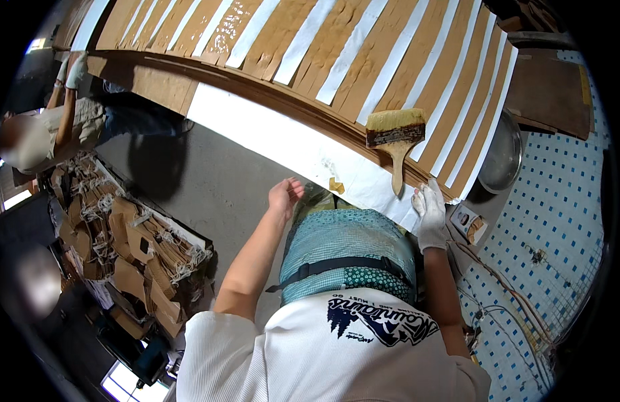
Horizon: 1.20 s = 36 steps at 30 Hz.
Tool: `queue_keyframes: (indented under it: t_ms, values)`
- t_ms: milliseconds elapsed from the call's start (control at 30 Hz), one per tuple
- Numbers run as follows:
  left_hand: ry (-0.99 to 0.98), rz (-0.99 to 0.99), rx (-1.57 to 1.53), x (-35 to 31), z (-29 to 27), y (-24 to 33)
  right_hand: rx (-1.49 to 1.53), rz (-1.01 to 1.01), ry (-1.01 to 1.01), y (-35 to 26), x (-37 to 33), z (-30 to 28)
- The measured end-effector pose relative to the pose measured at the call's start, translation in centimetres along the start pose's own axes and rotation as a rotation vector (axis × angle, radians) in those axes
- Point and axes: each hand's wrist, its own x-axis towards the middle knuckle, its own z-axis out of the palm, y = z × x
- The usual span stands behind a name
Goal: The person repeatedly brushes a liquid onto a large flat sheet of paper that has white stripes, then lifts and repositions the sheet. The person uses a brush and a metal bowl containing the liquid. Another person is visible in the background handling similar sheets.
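Observation:
My bare left hand (285, 195) hangs in front of my apron, near the table's edge, fingers loosely bent and apart, holding nothing. My right hand (429, 213), in a white glove, rests at the near right corner of a stack of brown cardboard sheets (375, 80); its fingers look stretched out against the edge. White strips alternate with brown ones across the stack, and the far left part is wet and shiny. Just beyond my right hand lies a wide brush (395, 137) with pale bristles and a wooden handle. White paper (256, 137) covers the table's near edge.
At the far left another person's gloved hands (74, 70) touch the same table. A pile of tied cardboard pieces (132, 248) stands on the left. To the right are a round metal basin (503, 157), cables (504, 275) and blue-dotted white sheeting (551, 194).

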Motion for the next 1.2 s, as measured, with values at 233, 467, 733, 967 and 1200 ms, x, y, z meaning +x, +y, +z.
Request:
queue_keyframes:
  t_ms: [233, 467, 733, 967, 1200]
  values:
    - [0.114, -0.216, -0.246, 12.3, -3.0, -5.1, -0.013, 0.284, -0.098, 1.8, 3.3, 1.2]
    - [-0.089, -0.2, -0.338, 11.8, -1.0, -3.9, 0.119, 0.442, -0.298, 0.7, 2.1, 3.8]
    - [0.035, 0.3, 0.178, -0.1, -0.8, 2.3, -0.237, 0.108, -0.16, -6.6, -2.0, 1.0]
    - [0.173, 1.686, 0.895, -9.5, 11.8, 14.2, -0.127, -0.4, 0.184, -16.3, -1.2, 6.4]
    - [0.256, 1.752, 1.444, -8.6, 17.6, 15.3, -0.413, -0.411, 0.114, -13.1, 6.4, 8.8]
